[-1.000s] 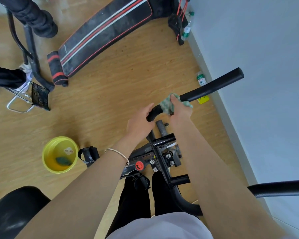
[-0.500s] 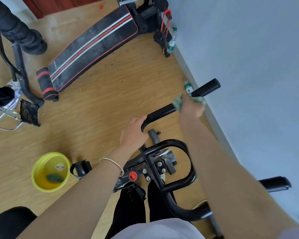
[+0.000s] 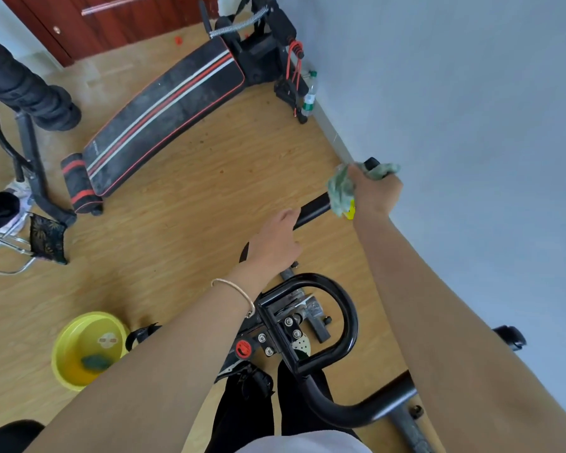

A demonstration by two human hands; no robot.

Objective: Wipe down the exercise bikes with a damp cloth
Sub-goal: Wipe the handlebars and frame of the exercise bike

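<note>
You stand on a light wood-plank floor beside a pale grey wall, with a dark red door at the far end. A black sit-up bench with red and white stripes lies on the floor ahead, and a bottle with a green cap stands by the wall beside it. A yellow basin sits on the floor at your left, holding water and something dark green.

The bike is right beneath you: black tubing, a looped bar in the middle, bolts and a red knob at the stem. Its long handlebar runs up and right toward the wall.

Your right hand is closed around the far end of the handlebar with the green cloth bunched under it. Your left hand curls around the same handlebar lower down; a thin bracelet circles that wrist.

No writing is legible.
</note>
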